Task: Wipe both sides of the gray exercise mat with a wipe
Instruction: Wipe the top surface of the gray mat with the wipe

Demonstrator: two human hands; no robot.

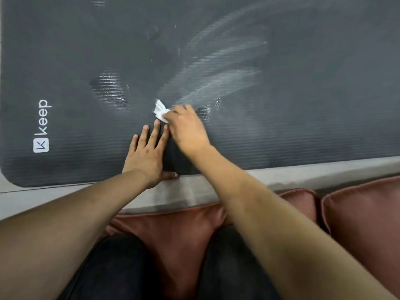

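Note:
The dark gray exercise mat (303, 94) lies flat on the floor and fills the upper part of the head view, with a white "keep" logo at its left end. My left hand (147, 154) presses flat on the mat near its front edge, fingers straight and spread. Just to its right, my right hand (186, 128) grips a crumpled white wipe (159, 111) against the mat. Pale wet streaks fan out up and to the right of the wipe.
A strip of light floor (281, 176) runs along the mat's near edge. Below it are reddish-brown cushions (363, 217) that I sit on, with my dark-trousered legs (121, 269) in the foreground.

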